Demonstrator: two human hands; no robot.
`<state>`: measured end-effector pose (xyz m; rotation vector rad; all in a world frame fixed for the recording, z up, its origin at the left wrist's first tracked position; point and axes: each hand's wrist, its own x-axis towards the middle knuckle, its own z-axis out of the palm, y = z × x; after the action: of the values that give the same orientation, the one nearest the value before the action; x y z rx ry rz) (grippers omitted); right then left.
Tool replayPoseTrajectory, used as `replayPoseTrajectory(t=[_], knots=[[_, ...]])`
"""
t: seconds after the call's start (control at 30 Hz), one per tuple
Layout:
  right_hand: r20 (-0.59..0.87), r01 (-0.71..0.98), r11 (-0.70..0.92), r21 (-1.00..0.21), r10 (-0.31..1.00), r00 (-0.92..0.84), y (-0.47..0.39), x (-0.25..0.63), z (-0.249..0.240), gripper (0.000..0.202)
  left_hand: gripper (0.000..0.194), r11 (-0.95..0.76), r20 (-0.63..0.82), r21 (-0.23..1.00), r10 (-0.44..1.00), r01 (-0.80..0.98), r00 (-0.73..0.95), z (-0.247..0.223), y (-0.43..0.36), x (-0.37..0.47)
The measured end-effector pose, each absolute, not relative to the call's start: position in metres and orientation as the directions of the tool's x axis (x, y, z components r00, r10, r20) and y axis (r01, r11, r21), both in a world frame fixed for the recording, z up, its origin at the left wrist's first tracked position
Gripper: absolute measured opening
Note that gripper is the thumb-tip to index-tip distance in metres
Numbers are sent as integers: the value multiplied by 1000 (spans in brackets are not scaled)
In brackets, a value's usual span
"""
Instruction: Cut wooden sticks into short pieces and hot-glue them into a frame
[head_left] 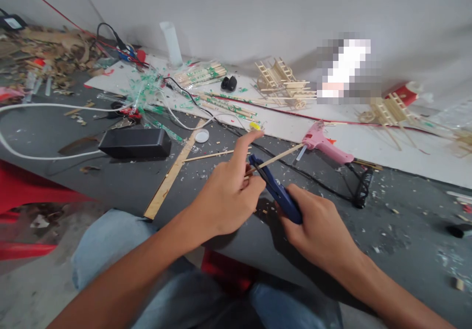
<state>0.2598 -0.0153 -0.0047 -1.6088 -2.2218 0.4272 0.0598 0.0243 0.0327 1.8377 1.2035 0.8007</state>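
Dark grey worktable [405, 230] takes up most of the scene, its near edge running just over the person's denim-covered knees; the barest stretch lies at the right, speckled only with wood chips. White board [387, 147] lies along the back against the wall, its front edge cutting diagonally behind the hands. Red plastic chair [22, 191] butts the table's left edge. Long flat wooden strip [173, 174] runs from near the table's front edge toward the back, left of the hands. Black box [135, 143] sits left of that, a white cable looping past it. Small stick-built model [282, 83] stands on the board; pink glue gun [324, 144] lies across the board's front edge, just beyond the hands, black cord trailing right. Left hand [226, 198] closed on a thin wooden stick [280, 156], index finger stretched out over it. Right hand [317, 228] clamped round the handles of blue cutters [275, 189], whose tip meets the stick beside the left fingers. Stick angles up right, its far end close to the glue gun's nozzle.
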Motion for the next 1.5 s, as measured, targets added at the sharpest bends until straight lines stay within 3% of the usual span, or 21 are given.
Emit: replayPoseTrajectory(t=[0.1, 0.23, 0.33, 0.57, 0.77, 0.93, 1.07, 1.27, 1.37, 1.5], knots=[[117, 878, 297, -376, 955, -273, -13, 262, -4, 10, 50, -211, 82, 930, 918, 302, 388, 33, 33, 59], [107, 918, 260, -300, 965, -239, -8, 269, -1, 10, 49, -87, 26, 992, 850, 92, 526, 36, 48, 60], [90, 924, 253, -288, 967, -237, -6, 272, 3, 11, 30, 48, -38, 999, 787, 0, 615, 40, 58, 59], [59, 917, 289, -275, 957, -284, -8, 271, 4, 12, 23, 214, -187, 976, 731, 40, 656, 39, 67, 62], [81, 920, 298, -255, 955, -287, -6, 272, 0, 11, 20, 140, -156, 987, 804, 73, 574, 39, 63, 66], [32, 927, 224, -302, 974, -225, -2, 276, 5, 26, 16, 154, -121, 988, 861, -27, 494, 40, 62, 59], [73, 968, 145, -207, 988, -133, 2, 285, 6, 33, 14, 163, -85, 972, 917, -171, 389, 47, 63, 47], [186, 957, 272, -98, 950, -250, -1, 286, -10, 64, 25, 363, -166, 889, 824, -280, 541, 47, 54, 46], [301, 914, 333, -233, 918, -258, -1, 283, -4, 62, 31, 408, -177, 874, 773, -263, 610, 41, 48, 53], [298, 612, 382, -692, 924, -241, 3, 276, 25, 46, 38, 324, -149, 932, 754, -164, 640, 32, 37, 66]])
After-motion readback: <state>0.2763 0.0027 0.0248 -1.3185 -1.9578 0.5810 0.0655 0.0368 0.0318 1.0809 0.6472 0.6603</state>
